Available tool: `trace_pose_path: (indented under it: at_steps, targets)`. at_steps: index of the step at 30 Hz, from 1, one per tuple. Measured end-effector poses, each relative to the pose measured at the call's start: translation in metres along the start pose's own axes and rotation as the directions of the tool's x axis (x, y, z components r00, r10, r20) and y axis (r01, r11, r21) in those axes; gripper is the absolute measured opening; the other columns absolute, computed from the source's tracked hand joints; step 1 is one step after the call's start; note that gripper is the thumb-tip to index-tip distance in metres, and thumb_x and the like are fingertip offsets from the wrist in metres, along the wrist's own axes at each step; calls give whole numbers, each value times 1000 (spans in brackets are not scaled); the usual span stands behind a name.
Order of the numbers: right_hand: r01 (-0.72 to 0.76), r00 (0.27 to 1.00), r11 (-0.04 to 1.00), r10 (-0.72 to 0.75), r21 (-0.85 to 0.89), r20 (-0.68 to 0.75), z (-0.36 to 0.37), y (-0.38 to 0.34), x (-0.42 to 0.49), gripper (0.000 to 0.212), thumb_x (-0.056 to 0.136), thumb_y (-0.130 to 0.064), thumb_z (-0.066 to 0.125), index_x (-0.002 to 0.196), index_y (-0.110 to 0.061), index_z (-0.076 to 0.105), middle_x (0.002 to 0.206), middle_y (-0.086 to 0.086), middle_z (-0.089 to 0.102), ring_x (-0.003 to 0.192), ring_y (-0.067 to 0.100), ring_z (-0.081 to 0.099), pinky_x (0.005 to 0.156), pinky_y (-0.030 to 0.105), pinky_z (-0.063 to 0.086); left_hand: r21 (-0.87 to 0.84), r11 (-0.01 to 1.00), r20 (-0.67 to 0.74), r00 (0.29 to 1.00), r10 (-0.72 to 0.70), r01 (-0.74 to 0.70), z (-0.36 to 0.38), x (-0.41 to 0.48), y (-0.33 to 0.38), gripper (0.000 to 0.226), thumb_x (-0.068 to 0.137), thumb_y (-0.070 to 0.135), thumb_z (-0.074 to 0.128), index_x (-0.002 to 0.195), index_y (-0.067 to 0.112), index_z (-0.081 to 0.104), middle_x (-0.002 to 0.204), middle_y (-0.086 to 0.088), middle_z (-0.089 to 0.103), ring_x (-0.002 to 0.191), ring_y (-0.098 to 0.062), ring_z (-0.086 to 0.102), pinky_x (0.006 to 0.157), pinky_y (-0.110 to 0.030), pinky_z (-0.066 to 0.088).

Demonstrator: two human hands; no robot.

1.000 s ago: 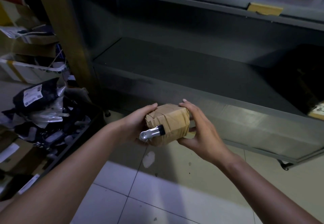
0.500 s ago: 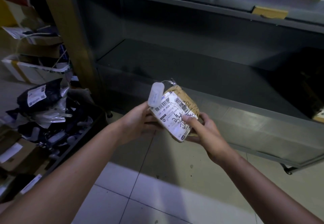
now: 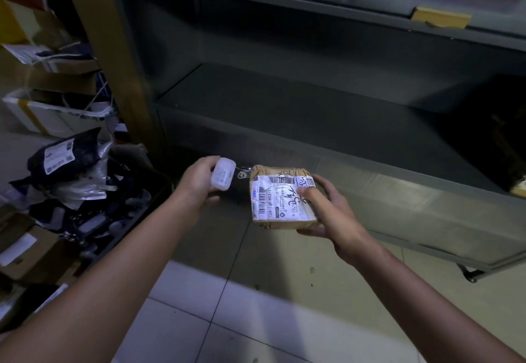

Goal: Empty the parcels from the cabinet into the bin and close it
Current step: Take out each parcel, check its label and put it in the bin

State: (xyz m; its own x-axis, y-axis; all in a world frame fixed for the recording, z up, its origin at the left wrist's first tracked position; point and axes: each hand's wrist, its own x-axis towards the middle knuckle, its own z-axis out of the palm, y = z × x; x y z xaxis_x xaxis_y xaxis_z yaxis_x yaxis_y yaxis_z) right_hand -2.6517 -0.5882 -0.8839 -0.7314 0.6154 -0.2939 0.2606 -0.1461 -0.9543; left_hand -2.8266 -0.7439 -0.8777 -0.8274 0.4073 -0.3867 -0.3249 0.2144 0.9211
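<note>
Black plastic mail bags lie heaped in the dark open bin at my far left, down on the pale tiled floor beside the cabinet. My left hand is curled round a white plastic tag, which a thin metal ring joins to the top corner of the brown tape-wrapped parcel. That parcel is in the air just in front of the cabinet's lower lip, its white shipping label turned up to me. My right hand grips it from the right, thumb pressed on the label and fingers cupped underneath. Behind stands the grey metal cabinet, open at the front, the near stretch of its shelf bare. At the far right edge a pale corner shows, perhaps another parcel, too dim to tell.

The step in hand looks to be carrying this parcel across into the bin. To do it well I would move tag and parcel together so the ring neither snags nor tears the wrapping. I would swing left and low over the heap and let go close above it rather than toss. The far-right corner wants checking before the cabinet is closed.
</note>
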Motion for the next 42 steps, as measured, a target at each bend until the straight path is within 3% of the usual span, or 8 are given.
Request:
trace_pose_path:
  at_steps: [5, 8, 12, 16, 23, 30, 36, 42]
  targets:
    - [17, 999, 1000, -17, 7, -41, -2, -1, 6, 47, 86, -33, 73, 130, -32, 55, 96, -1, 77, 82, 16, 72, 84, 46, 60, 51, 954, -113, 947, 300, -296, 0, 1, 15, 26, 99, 10, 49, 117, 23, 62, 116, -2, 62, 96, -5, 56, 81, -16, 47]
    - [32, 999, 999, -32, 7, -24, -1, -1, 7, 49, 84, -33, 76, 128, -29, 56, 99, 0, 77, 86, 17, 73, 85, 43, 59, 101, 926, 49, 931, 362, -365, 1, -6, 19, 25, 96, 14, 60, 120, 21, 63, 111, 0, 66, 96, -3, 60, 72, -2, 44]
    - [96, 994, 994, -93, -52, 57, 2, -4, 7, 65, 72, -32, 87, 129, -25, 57, 106, 6, 75, 94, 24, 73, 88, 45, 58, 292, 904, 458, 876, 154, -312, 7, -17, 9, 55, 85, 43, 73, 134, 28, 55, 119, 7, 66, 101, -1, 64, 81, -11, 51]
    - [131, 988, 991, -128, -30, 92, 7, -1, 8, 68, 70, -27, 89, 130, -20, 57, 109, 13, 73, 98, 26, 72, 85, 36, 58, 302, 940, 599, 799, -56, -160, 11, -16, -1, 65, 77, 48, 80, 134, 33, 53, 112, -1, 74, 100, -20, 73, 90, -39, 56]
    - [97, 993, 987, -105, 125, 56, 3, -2, 14, 71, 68, -41, 86, 131, -29, 56, 125, 3, 66, 109, 20, 69, 95, 46, 55, 18, 999, 503, 864, 35, -50, 13, -4, -14, 72, 69, 43, 85, 131, 20, 56, 112, -13, 73, 103, -34, 71, 96, -55, 53]
    - [11, 987, 986, -37, 167, 157, 14, 3, 14, 52, 75, -25, 82, 123, -23, 60, 114, 9, 73, 107, 38, 68, 91, 50, 57, -186, 981, 437, 899, 36, 52, 10, -2, -14, 65, 76, 30, 82, 132, 15, 52, 115, -16, 72, 104, -34, 70, 84, -47, 58]
    - [25, 990, 981, -52, 192, 134, 20, -1, 16, 31, 87, -11, 72, 116, -15, 64, 110, 14, 74, 96, 31, 72, 87, 44, 58, 49, 999, 404, 914, -16, -4, -13, -2, -6, 31, 92, 39, 62, 120, 25, 68, 113, -3, 74, 104, -22, 70, 84, -36, 55]
    - [28, 984, 990, -51, 137, 170, 40, -4, 15, 32, 87, -17, 73, 118, -16, 65, 108, 8, 75, 104, 29, 71, 94, 46, 55, 125, 992, 376, 926, -22, -27, -44, -3, 1, 41, 85, 44, 67, 119, 21, 69, 109, -1, 75, 103, -19, 72, 86, -34, 53]
